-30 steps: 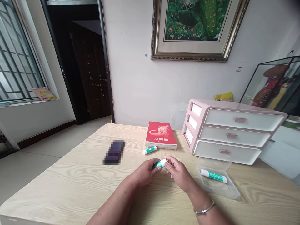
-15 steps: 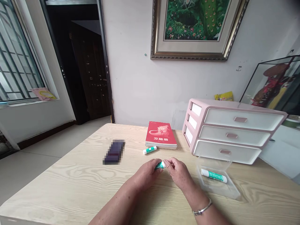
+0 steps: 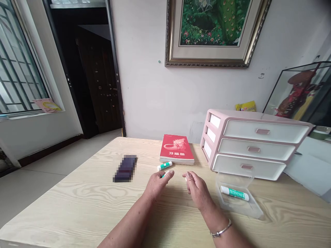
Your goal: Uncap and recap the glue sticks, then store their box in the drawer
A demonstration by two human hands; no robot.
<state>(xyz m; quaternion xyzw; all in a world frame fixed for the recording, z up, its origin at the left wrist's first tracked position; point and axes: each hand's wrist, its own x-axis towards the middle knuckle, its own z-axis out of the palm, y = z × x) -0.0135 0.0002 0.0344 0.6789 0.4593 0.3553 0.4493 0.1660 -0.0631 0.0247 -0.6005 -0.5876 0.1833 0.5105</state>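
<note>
My left hand (image 3: 156, 186) is closed around a glue stick (image 3: 164, 174); only a sliver of its green and white body shows past the thumb. Across a small gap, my right hand (image 3: 198, 191) pinches a small white cap (image 3: 185, 178), mostly covered by the fingers. Just beyond my left hand, a second green and white glue stick (image 3: 164, 166) lies on the table. A third glue stick (image 3: 234, 193) rests in an open clear plastic box (image 3: 245, 209) to the right of my right hand.
A red book (image 3: 177, 148) lies near the wall. To its right stands a pink and white drawer unit (image 3: 254, 148). A dark pixelated flat object (image 3: 125, 168) sits on the left part of the wooden table (image 3: 77, 206).
My hands have moved apart. The white cap has come away from the glue stick with my right hand, while the stick stays in my left hand.
</note>
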